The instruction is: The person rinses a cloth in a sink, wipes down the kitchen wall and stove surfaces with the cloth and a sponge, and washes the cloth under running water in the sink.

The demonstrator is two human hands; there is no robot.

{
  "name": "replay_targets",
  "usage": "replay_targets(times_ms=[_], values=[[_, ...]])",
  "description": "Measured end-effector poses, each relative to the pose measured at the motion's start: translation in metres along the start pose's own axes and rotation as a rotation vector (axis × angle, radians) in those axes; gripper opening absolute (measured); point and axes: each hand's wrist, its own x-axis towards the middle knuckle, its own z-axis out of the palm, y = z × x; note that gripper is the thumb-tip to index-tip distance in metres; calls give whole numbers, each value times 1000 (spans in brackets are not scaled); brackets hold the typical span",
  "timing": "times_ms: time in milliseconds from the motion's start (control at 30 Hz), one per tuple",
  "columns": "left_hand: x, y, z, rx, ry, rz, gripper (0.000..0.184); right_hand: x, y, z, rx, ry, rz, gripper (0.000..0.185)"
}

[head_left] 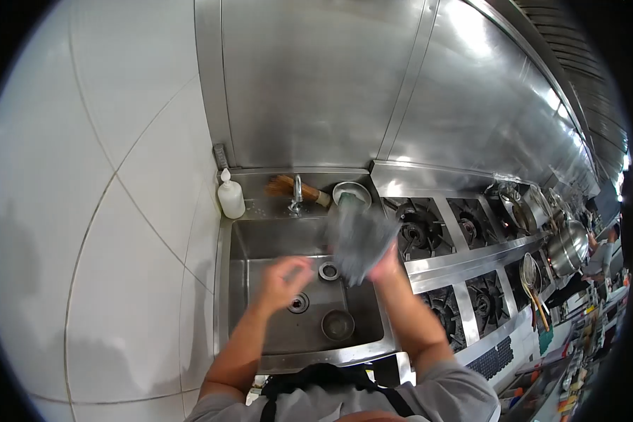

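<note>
Over the sink, my right hand grips a grey cloth. The cloth is smeared by motion, so its folds and exact shape do not show. My left hand hovers above the left part of the basin, apart from the cloth. Its fingers are loosely bent and slightly blurred, with nothing visible in them. A small round metal bowl rests on the basin floor, near a drain. Between the hands, a round metal strainer piece shows in the basin.
A faucet stands at the sink's back edge, with a straw brush lying behind it. On the left corner is a white pump bottle. A metal bowl sits back right. Gas burners line the right side; a person stands far right.
</note>
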Motion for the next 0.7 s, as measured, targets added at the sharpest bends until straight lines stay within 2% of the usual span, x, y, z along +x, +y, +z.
replay_targets(times_ms=[33,67,100,133,167,233,300,333,367,433,467,500,533,567,600,633,667,700], values=[[6,-27,-19,78,158,-113,13,32,-40,19,-190,87,-168,57],[7,-69,-42,197,245,-161,17,69,-87,37,-341,41,-268,53],[0,-118,-63,370,252,-286,21,119,-153,9,-937,-16,-568,52],[-11,-161,-83,549,255,-408,24,159,-194,56,-964,125,-643,49],[-29,-194,-101,542,260,-425,24,195,-209,103,-1326,173,-722,55],[-65,-236,-117,1054,35,-253,36,265,-237,199,-2081,415,-931,66],[-65,-215,-109,1069,-25,-280,43,354,-288,209,-2682,542,-1055,74],[-61,-203,-109,1089,-95,-289,50,369,-275,240,-2863,579,-797,78],[-58,-203,-110,1082,-106,-306,50,396,-272,222,-2867,571,-768,78],[-52,-211,-109,1126,-134,-379,55,454,-262,182,-2797,676,-1411,76],[-47,-211,-112,1128,-142,-383,55,470,-249,150,-2699,678,-1587,74],[-46,-207,-112,1105,-128,-385,52,467,-218,129,-2645,680,-1619,72],[-43,-208,-111,1081,-109,-388,48,453,-172,103,-2683,642,-1515,67],[-40,-214,-111,1082,-113,-397,48,450,-151,44,-2948,477,-1636,69],[-41,-218,-112,1067,-82,-353,47,432,-130,-16,-2904,-29,-1485,71],[-46,-220,-112,1052,-49,-312,45,403,-99,-66,-2987,-232,-1143,69],[-47,-222,-108,1047,-46,-326,45,386,-83,-135,-3092,-442,-949,69],[-49,-222,-109,1049,-48,-323,45,370,-79,-222,-3093,-784,-908,61]])
